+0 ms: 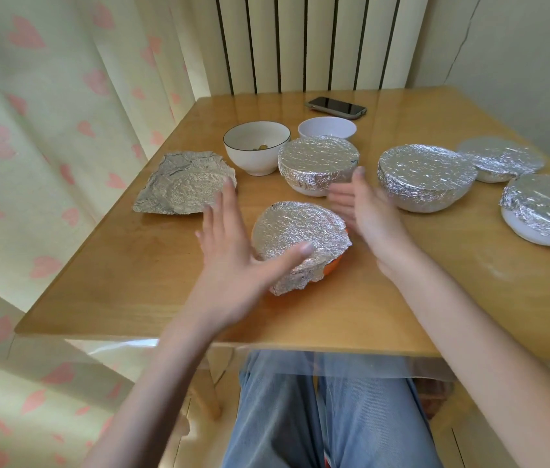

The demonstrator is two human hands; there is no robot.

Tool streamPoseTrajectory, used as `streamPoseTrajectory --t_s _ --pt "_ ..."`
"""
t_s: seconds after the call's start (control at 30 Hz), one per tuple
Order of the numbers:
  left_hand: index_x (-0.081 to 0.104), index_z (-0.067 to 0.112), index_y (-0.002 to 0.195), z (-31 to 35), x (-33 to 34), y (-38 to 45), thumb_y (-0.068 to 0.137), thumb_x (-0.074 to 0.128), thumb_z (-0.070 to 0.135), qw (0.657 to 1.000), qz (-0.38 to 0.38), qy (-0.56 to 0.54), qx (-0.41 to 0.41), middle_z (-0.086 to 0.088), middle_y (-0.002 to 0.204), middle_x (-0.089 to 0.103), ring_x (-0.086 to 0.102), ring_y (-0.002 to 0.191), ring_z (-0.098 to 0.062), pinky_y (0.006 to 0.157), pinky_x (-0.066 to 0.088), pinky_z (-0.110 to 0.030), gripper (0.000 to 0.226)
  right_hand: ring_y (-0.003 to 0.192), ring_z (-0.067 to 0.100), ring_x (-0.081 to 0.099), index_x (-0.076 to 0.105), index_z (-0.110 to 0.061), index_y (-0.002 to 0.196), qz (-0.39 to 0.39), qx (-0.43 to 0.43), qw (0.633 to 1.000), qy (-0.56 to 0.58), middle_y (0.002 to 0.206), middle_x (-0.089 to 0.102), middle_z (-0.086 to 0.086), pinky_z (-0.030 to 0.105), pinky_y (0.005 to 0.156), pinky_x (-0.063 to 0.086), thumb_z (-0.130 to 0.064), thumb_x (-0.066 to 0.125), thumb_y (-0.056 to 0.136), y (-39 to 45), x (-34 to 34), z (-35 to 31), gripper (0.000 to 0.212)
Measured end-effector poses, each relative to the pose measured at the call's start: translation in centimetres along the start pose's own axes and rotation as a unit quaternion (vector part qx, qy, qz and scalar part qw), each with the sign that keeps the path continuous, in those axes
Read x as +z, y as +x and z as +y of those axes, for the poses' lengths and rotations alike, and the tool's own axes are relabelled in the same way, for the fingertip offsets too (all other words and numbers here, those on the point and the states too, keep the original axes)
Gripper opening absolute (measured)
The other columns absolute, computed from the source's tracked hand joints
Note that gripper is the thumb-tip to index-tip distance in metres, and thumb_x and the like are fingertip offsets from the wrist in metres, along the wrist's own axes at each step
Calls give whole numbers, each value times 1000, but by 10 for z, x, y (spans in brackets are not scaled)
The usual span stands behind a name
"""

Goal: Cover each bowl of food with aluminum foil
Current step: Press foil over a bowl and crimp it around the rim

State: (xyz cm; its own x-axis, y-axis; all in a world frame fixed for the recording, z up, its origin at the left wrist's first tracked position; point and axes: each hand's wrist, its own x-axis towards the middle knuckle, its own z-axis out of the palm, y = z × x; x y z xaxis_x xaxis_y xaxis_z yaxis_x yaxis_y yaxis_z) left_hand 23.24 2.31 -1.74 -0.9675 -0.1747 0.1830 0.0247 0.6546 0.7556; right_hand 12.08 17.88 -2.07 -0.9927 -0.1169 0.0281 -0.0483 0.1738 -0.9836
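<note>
An orange bowl (332, 266) wrapped in crumpled foil (295, 231) sits near the table's front middle. My left hand (233, 251) is spread open at its left side, thumb lying on the foil's front edge. My right hand (364, 211) hovers open just right of it, fingers straight, touching nothing that I can see. Several foil-covered white bowls stand behind and to the right: one (317, 165), another (425, 177), a third (503, 158) and a fourth (547, 211). Two uncovered white bowls stand at the back, one dark-rimmed (256, 146) with a bit of food, one plain (327, 127).
A loose crumpled foil sheet (182, 184) lies flat at the table's left. A dark phone (336, 107) rests near the far edge. The wooden table (131, 282) has a curtain on its left and a radiator behind. My knees are under the front edge.
</note>
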Motion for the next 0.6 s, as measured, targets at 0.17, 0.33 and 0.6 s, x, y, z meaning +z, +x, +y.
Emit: streamPoseTrajectory --t_s 0.17,0.33,0.6 --pt "4 42 154 2 -29 35 48 56 86 961 -177 148 153 18 162 -7 -22 146 -2 120 -8 -53 126 120 2 44 51 -15 134 80 -154 978 -118 132 55 -5 7 90 26 -27 34 103 -47 5 -3 38" --pt "-6 59 146 11 -17 60 48 51 89 891 -311 281 174 26 159 -14 -21 147 -9 116 -11 -59 117 119 22 48 42 -15 137 -33 -102 979 -172 127 55 7 21 77 28 -28 33 102 -44 17 16 38" --pt "6 52 148 7 -1 51 53 58 78 921 -241 280 121 14 155 15 24 133 -24 111 31 -44 111 103 -2 45 35 -23 143 -87 -27 995 -42 125 44 -13 5 71 34 -31 32 103 -40 9 10 40"
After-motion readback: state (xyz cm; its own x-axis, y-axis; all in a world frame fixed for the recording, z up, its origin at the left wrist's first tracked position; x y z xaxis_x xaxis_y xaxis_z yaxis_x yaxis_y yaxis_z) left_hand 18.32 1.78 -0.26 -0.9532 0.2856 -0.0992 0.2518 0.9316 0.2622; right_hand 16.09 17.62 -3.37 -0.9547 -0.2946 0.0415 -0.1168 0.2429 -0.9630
